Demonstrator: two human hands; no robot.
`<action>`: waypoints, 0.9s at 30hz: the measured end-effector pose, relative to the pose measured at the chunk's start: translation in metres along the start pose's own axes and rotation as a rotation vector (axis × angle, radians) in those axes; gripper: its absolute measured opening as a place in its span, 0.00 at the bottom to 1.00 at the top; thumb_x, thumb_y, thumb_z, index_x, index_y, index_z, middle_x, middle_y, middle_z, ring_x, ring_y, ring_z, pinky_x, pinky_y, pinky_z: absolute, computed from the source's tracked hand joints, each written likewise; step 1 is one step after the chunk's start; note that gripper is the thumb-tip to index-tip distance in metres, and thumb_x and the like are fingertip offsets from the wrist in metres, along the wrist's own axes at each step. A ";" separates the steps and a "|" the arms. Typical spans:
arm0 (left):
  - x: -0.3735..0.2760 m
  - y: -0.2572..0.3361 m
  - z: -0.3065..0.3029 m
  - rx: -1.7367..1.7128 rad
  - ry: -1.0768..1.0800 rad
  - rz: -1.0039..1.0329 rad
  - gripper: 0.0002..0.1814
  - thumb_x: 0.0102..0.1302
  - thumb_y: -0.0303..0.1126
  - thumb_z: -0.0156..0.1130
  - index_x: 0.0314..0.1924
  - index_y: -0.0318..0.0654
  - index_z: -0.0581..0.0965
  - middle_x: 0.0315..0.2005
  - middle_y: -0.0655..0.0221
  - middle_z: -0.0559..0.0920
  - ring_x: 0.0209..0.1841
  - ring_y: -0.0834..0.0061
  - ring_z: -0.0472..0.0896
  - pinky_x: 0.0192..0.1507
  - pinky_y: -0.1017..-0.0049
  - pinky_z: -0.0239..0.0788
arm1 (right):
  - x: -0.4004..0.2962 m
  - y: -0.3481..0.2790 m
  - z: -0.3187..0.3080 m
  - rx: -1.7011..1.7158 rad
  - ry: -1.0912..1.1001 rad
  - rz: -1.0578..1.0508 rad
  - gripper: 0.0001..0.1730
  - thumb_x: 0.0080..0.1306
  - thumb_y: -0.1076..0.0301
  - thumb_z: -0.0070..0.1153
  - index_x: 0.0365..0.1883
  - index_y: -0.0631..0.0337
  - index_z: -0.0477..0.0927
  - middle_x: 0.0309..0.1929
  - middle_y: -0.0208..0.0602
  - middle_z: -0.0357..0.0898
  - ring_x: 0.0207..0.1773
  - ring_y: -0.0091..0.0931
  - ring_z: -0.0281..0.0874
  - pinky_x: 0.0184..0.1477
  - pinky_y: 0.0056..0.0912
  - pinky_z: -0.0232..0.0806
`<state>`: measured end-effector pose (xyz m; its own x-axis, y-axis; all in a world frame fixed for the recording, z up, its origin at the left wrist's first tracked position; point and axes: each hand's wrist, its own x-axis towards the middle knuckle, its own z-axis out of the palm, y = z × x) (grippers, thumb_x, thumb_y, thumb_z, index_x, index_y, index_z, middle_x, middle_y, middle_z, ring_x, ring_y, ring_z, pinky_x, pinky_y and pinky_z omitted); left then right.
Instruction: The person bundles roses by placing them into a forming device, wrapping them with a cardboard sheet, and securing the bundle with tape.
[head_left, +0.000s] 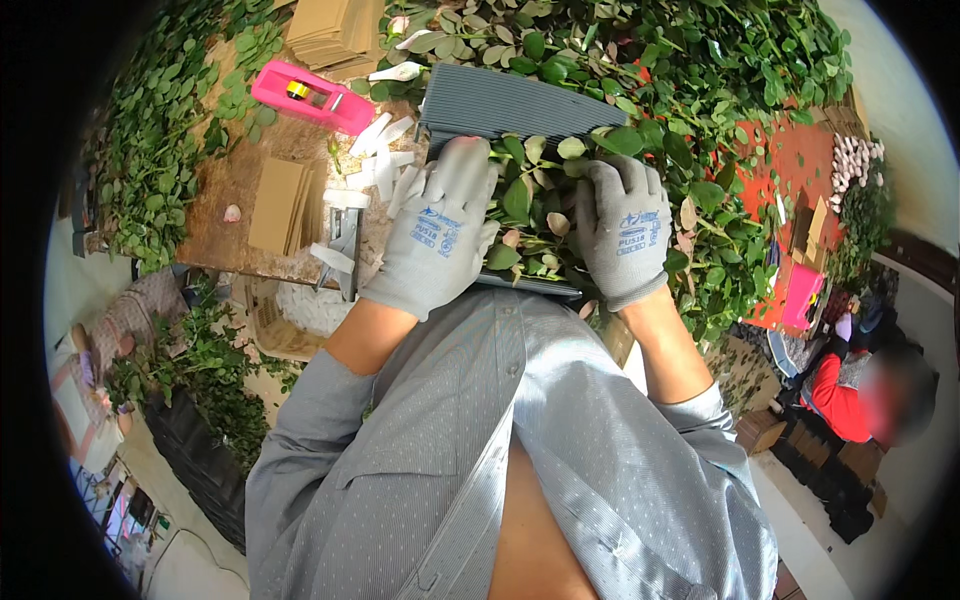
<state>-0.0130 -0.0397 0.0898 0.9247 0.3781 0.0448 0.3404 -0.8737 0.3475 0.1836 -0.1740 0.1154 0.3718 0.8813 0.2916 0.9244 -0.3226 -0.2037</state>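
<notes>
Both my hands wear grey coated work gloves. My left hand lies at the left end of a bunch of leafy stems, its fingers over a blurred pale rose head; its exact hold is hard to see. My right hand curls its fingers around the leafy rose stems at the right. The stems rest across a dark grey ribbed sheet, whose far part stands up behind them and whose near edge shows by my shirt. White paper strips lie left of my left hand, near a metal stapler.
A pink tape dispenser and stacked cardboard pieces sit on the wooden table. Cut foliage is heaped behind and to the right. A plastic crate is below the table edge. A person in red is at the far right.
</notes>
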 end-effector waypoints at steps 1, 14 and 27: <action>0.000 0.000 0.000 0.012 -0.018 -0.004 0.34 0.68 0.35 0.66 0.72 0.31 0.71 0.78 0.52 0.66 0.81 0.54 0.61 0.79 0.55 0.56 | -0.004 0.005 0.001 -0.006 -0.015 0.011 0.12 0.65 0.69 0.64 0.47 0.57 0.82 0.50 0.40 0.81 0.52 0.43 0.78 0.53 0.49 0.71; 0.008 0.002 -0.002 0.019 -0.033 -0.025 0.32 0.69 0.35 0.64 0.71 0.34 0.74 0.77 0.57 0.70 0.77 0.56 0.67 0.77 0.56 0.59 | -0.031 0.026 0.035 -0.027 -0.226 0.105 0.19 0.63 0.73 0.60 0.54 0.61 0.82 0.53 0.49 0.78 0.59 0.47 0.76 0.60 0.51 0.71; -0.038 -0.035 -0.034 -0.314 0.301 -0.122 0.22 0.68 0.27 0.67 0.62 0.33 0.81 0.63 0.54 0.82 0.67 0.51 0.79 0.70 0.57 0.69 | 0.006 -0.047 -0.004 0.197 -0.116 -0.240 0.17 0.65 0.71 0.58 0.53 0.56 0.83 0.52 0.39 0.82 0.54 0.39 0.81 0.54 0.44 0.75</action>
<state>-0.0664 -0.0128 0.1077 0.7744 0.5854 0.2401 0.3326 -0.6994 0.6326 0.1427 -0.1544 0.1301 0.1231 0.9612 0.2470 0.9458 -0.0383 -0.3224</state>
